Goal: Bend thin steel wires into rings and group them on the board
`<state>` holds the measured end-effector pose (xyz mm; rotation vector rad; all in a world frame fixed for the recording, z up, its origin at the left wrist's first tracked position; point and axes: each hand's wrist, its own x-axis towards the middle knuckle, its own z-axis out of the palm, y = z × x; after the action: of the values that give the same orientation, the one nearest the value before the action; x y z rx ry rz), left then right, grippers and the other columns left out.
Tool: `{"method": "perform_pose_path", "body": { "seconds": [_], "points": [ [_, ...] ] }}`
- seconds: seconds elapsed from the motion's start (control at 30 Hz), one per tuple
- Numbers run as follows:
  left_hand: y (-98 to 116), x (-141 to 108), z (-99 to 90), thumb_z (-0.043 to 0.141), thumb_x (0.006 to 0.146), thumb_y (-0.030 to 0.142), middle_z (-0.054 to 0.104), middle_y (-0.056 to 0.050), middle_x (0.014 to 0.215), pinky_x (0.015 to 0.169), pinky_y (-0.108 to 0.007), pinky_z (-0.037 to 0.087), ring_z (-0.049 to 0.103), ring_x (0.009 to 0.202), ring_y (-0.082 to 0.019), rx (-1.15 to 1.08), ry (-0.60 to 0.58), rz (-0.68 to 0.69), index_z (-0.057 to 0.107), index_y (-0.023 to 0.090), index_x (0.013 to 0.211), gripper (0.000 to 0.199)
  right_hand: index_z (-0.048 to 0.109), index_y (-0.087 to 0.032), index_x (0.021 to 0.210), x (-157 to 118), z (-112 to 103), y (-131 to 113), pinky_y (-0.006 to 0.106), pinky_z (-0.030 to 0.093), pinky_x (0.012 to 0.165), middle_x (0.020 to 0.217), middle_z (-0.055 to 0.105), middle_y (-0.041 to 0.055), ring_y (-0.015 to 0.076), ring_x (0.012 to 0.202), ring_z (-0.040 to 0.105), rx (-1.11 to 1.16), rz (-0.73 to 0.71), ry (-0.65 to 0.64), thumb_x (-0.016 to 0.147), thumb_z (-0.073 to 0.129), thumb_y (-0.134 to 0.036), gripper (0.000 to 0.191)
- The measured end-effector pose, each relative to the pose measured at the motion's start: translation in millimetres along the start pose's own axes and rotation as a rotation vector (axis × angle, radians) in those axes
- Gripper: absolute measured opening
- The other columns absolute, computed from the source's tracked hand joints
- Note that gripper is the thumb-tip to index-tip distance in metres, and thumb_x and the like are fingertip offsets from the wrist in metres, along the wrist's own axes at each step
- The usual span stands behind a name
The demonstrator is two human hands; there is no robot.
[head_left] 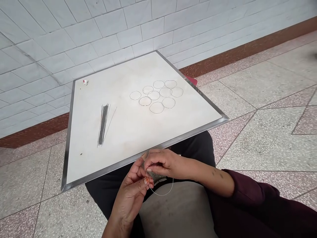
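Note:
Just below the table's near edge, my left hand pinches a thin wire ring between thumb and fingers. My right hand is closed on the same wire at its upper left, with the fingertips close to those of the left. The wire bends round in a loop below my right hand; whether its ends meet is hidden by my fingers. On the table, several thin wire rings lie in an overlapping group right of the middle. A bundle of straight wires lies to the left, with one loose wire slanting beside it.
The white table has a metal edge strip and stands near a tiled wall. A small red and white object sits at its far left corner. A reddish thing shows past the right edge.

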<state>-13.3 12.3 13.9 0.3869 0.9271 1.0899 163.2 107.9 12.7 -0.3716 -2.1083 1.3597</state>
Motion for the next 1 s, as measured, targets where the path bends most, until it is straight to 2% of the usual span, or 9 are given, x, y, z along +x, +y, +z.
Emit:
{"method": "perform_pose_path", "body": {
  "seconds": [0.23, 0.37, 0.4, 0.47, 0.53, 0.6, 0.7, 0.87, 1.0],
  "points": [
    [-1, -2, -0.7, 0.077, 0.078, 0.013, 0.064, 0.0, 0.079, 0.07, -0.023, 0.047, 0.059, 0.069, -0.01, -0.02, -0.023, -0.054, 0.064, 0.022, 0.129, 0.053, 0.067, -0.018, 0.097, 0, -5, -7, 0.027, 0.049, 0.09, 0.1, 0.068, 0.0047, 0.014, 0.098, 0.063, 0.061, 0.015, -0.023, 0.099, 0.057, -0.02, 0.011],
    [-1, -2, 2.0, 0.078, 0.077, 0.011, 0.063, 0.002, 0.077, 0.075, -0.023, 0.049, 0.059, 0.071, -0.01, -0.026, 0.032, 0.009, 0.067, 0.024, 0.124, 0.05, 0.066, -0.019, 0.104, -2, -5, -4, 0.027, 0.051, 0.086, 0.099, 0.065, 0.0038, 0.0136, 0.093, 0.062, 0.066, 0.048, -0.017, 0.098, 0.058, -0.023, 0.011],
    [0, -2, 3.4, 0.078, 0.076, 0.011, 0.061, 0.003, 0.076, 0.076, -0.023, 0.05, 0.059, 0.073, -0.01, -0.04, 0.058, 0.035, 0.068, 0.025, 0.123, 0.05, 0.064, -0.02, 0.112, -3, -4, -2, 0.027, 0.051, 0.083, 0.102, 0.064, 0.004, 0.0139, 0.092, 0.062, 0.069, 0.066, -0.012, 0.096, 0.063, -0.027, 0.017],
    [1, -3, 6.6, 0.08, 0.075, 0.011, 0.059, 0.004, 0.074, 0.077, -0.025, 0.052, 0.059, 0.074, -0.011, -0.072, 0.113, 0.088, 0.068, 0.025, 0.123, 0.052, 0.052, -0.023, 0.131, -5, -4, 1, 0.029, 0.052, 0.083, 0.115, 0.06, 0.0067, 0.0167, 0.097, 0.061, 0.083, 0.07, -0.004, 0.081, 0.079, -0.036, 0.058],
    [2, -3, 9.9, 0.08, 0.074, 0.01, 0.057, 0.006, 0.074, 0.08, -0.029, 0.055, 0.059, 0.074, -0.011, -0.102, 0.165, 0.136, 0.066, 0.027, 0.126, 0.057, 0.036, -0.027, 0.143, -7, -2, 4, 0.036, 0.05, 0.095, 0.134, 0.05, 0.0115, 0.023, 0.115, 0.056, 0.079, 0.027, -0.005, 0.06, 0.092, -0.043, 0.102],
    [3, -4, 12.8, 0.081, 0.072, 0.008, 0.057, 0.006, 0.075, 0.082, -0.031, 0.057, 0.059, 0.073, -0.011, -0.135, 0.208, 0.184, 0.063, 0.028, 0.129, 0.063, 0.027, -0.028, 0.147, -8, -1, 6, 0.041, 0.043, 0.107, 0.145, 0.039, 0.0143, 0.0278, 0.131, 0.046, 0.041, -0.031, -0.007, 0.048, 0.096, -0.044, 0.122],
    [3, -5, 16.5, 0.081, 0.07, 0.007, 0.058, 0.006, 0.076, 0.079, -0.027, 0.059, 0.061, 0.076, -0.011, -0.18, 0.243, 0.223, 0.063, 0.029, 0.129, 0.065, 0.022, -0.028, 0.149, -7, 1, 9, 0.043, 0.037, 0.113, 0.148, 0.038, 0.0153, 0.0295, 0.141, 0.037, -0.032, -0.1, 0.007, 0.05, 0.097, -0.041, 0.125],
    [1, -5, 19.4, 0.082, 0.068, 0.005, 0.058, 0.007, 0.075, 0.071, -0.02, 0.058, 0.062, 0.075, -0.009, -0.253, 0.242, 0.185, 0.063, 0.03, 0.128, 0.068, 0.029, -0.026, 0.146, -5, 0, 11, 0.043, 0.041, 0.109, 0.14, 0.05, 0.0145, 0.0276, 0.131, 0.049, -0.09, -0.152, 0.055, 0.06, 0.093, -0.038, 0.108],
    [-1, -3, 19.0, 0.082, 0.069, 0.006, 0.058, 0.006, 0.076, 0.068, -0.021, 0.057, 0.061, 0.074, -0.01, -0.272, 0.237, 0.162, 0.063, 0.03, 0.129, 0.067, 0.028, -0.026, 0.147, -4, 0, 16, 0.043, 0.043, 0.108, 0.14, 0.051, 0.0148, 0.027, 0.13, 0.05, -0.092, -0.23, 0.097, 0.06, 0.093, -0.04, 0.109]
  ]
}}
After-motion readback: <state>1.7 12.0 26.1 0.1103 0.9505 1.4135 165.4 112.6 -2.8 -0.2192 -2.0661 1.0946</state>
